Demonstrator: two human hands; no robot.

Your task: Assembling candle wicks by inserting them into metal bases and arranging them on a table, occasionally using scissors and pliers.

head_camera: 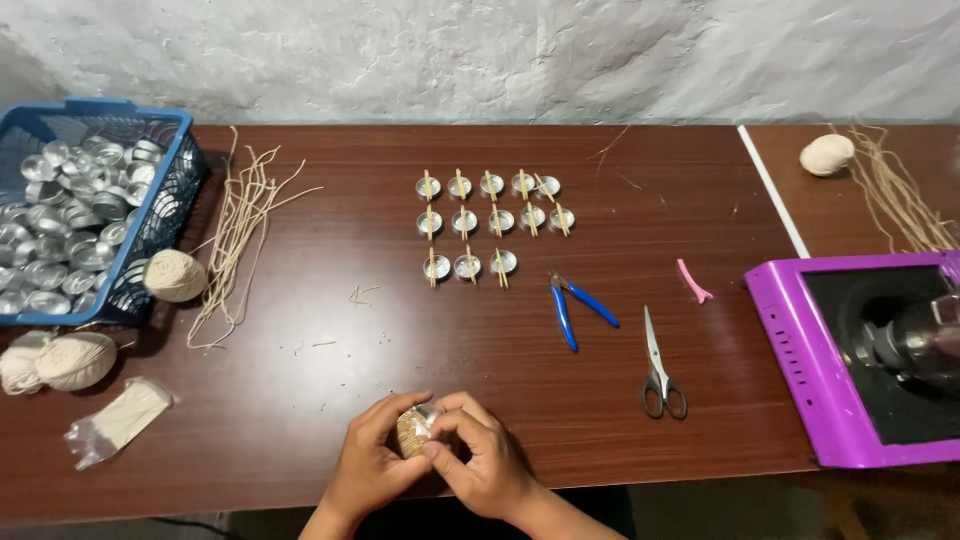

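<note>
Both hands meet at the near table edge (300, 470). The left hand (372, 462) cups a small packet (413, 432) with curled fingers; the right hand (485, 462) pinches its top, thumb and fingertips closed on it. Scissors (660, 370) lie near.

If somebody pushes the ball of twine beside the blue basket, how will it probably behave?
The ball of twine looks round, so it would likely roll. The blue basket close on its left may stop it that way. It seems soft, wound cord, probably light and not fragile. A loose end might unwind as it rolls.
</note>
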